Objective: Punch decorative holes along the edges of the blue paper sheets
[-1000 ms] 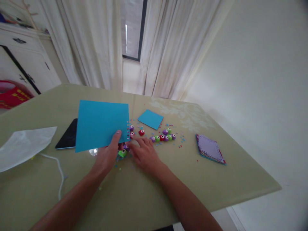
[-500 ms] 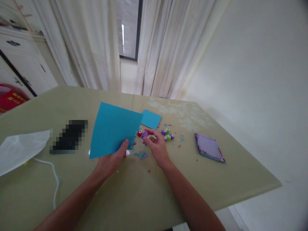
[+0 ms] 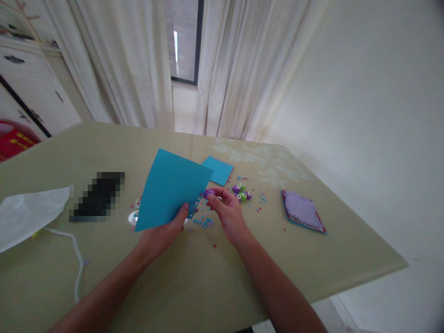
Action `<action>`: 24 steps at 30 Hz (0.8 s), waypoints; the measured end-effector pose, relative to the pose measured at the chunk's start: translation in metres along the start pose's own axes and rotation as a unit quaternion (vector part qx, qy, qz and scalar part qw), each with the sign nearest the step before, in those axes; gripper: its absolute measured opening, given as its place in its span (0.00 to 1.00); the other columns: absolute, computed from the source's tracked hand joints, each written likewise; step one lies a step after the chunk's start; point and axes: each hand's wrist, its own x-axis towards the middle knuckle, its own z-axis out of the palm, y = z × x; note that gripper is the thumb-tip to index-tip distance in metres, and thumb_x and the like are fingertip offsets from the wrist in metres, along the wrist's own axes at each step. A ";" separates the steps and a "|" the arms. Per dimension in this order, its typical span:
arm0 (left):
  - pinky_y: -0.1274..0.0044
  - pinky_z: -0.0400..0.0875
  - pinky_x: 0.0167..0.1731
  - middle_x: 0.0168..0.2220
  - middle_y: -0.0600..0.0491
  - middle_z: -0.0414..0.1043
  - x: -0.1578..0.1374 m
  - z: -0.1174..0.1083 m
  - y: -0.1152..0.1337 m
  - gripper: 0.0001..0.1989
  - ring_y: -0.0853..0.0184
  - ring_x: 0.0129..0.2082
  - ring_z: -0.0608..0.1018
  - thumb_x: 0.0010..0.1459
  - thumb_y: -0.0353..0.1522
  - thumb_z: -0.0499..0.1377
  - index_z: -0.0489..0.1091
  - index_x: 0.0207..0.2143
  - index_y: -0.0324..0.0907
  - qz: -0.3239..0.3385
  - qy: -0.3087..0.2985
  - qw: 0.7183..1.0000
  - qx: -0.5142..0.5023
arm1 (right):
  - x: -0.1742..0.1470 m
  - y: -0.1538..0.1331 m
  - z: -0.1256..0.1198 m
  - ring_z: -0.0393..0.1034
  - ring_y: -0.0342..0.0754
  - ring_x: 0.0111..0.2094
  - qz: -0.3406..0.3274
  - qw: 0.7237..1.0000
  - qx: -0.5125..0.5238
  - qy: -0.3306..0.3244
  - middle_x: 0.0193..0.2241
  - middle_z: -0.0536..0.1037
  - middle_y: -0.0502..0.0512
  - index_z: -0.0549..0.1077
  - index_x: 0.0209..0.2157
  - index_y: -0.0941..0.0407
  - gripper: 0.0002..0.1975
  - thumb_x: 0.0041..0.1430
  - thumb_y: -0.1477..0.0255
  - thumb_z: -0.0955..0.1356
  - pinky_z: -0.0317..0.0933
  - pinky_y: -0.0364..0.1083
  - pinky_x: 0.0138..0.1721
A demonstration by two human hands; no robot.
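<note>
My left hand (image 3: 169, 226) is closed on a blue sheet of paper (image 3: 173, 187), its thumb lying over the lower right corner. Small punched holes run along the sheet's right edge near that thumb. In my right hand (image 3: 227, 210) is a small purple craft punch (image 3: 208, 193), pinched between thumb and fingers at the sheet's right edge; my fingers partly cover it, and whether the paper sits in its slot cannot be seen. Just beyond that hand stand several purple and green punches (image 3: 242, 192) with eye-like knobs. Blue paper bits (image 3: 204, 223) lie below.
A blue paper stack (image 3: 220, 170) lies behind my hands. At right is a pile of coloured sheets with punched edges (image 3: 304, 211). To the left are a pixelated dark object (image 3: 99, 196), a white cable (image 3: 78, 254) and a white translucent sheet (image 3: 33, 215). A shiny clear item (image 3: 132, 218) sits partly behind the paper.
The blue sheet has moved right, its right edge now close against the purple punch. My right hand has closed more around the punch. The red punch seen between them is now hidden.
</note>
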 end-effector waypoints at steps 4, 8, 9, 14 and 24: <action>0.68 0.71 0.32 0.18 0.52 0.73 0.000 -0.001 0.001 0.17 0.58 0.22 0.75 0.53 0.48 0.55 0.63 0.18 0.51 -0.007 -0.008 1.000 0.003 | 0.000 0.001 -0.001 0.71 0.45 0.32 0.001 1.000 -0.007 -0.006 0.36 0.83 0.53 0.82 0.40 0.53 0.20 0.49 0.58 0.82 0.64 0.45 0.35; 0.66 0.71 0.36 0.21 0.50 0.75 0.000 0.001 0.001 0.16 0.57 0.26 0.77 0.53 0.48 0.56 0.65 0.19 0.50 0.020 -0.006 0.999 0.044 | 0.000 0.002 -0.001 0.70 0.45 0.32 -0.002 1.000 -0.010 -0.014 0.35 0.83 0.52 0.82 0.40 0.53 0.19 0.50 0.59 0.82 0.63 0.45 0.35; 0.66 0.71 0.37 0.21 0.50 0.76 0.000 0.002 0.000 0.15 0.56 0.26 0.78 0.53 0.47 0.56 0.65 0.19 0.50 0.023 -0.005 0.999 0.049 | 0.000 0.003 -0.001 0.70 0.45 0.32 -0.003 1.000 -0.012 -0.013 0.35 0.83 0.52 0.82 0.40 0.53 0.19 0.50 0.59 0.81 0.63 0.45 0.35; 0.64 0.71 0.39 0.20 0.50 0.74 0.003 -0.001 -0.003 0.17 0.56 0.25 0.76 0.52 0.49 0.55 0.62 0.17 0.51 0.011 -0.001 0.999 0.044 | 0.001 0.004 -0.004 0.70 0.45 0.31 -0.004 0.999 -0.034 0.000 0.37 0.84 0.53 0.82 0.39 0.53 0.17 0.51 0.59 0.81 0.64 0.45 0.35; 0.67 0.71 0.37 0.19 0.52 0.73 0.004 0.002 -0.003 0.16 0.57 0.25 0.77 0.53 0.43 0.59 0.64 0.16 0.50 0.009 -0.003 0.999 0.054 | 0.002 0.005 -0.005 0.69 0.45 0.31 -0.015 0.999 -0.036 -0.009 0.35 0.83 0.52 0.82 0.38 0.52 0.18 0.48 0.58 0.82 0.64 0.45 0.34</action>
